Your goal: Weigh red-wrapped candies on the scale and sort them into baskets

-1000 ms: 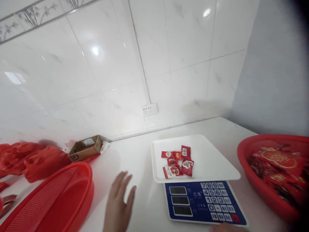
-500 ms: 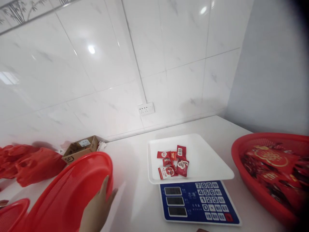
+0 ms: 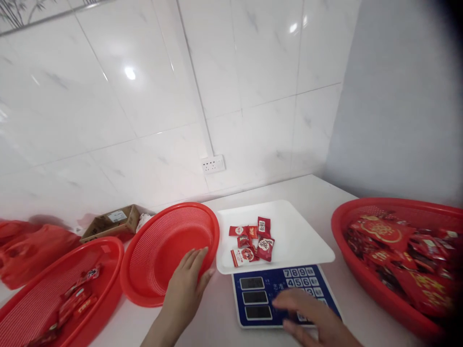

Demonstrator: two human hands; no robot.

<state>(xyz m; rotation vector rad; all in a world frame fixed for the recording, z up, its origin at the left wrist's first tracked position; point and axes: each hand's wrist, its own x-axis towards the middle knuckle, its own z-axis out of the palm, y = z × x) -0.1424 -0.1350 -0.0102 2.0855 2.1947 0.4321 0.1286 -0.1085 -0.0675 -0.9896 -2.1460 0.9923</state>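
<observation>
Under the flat, open left hand the red basket is steadied; the spread right hand hovers over scale keys.

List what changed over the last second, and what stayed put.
The left hand, open and empty a second ago, took hold of the empty red basket by its rim and brought it rightward, next to the scale tray; its fingers now lie over the rim. The right hand came in over the scale keypad. The candies on the tray and the full basket at the right stayed put.
</observation>
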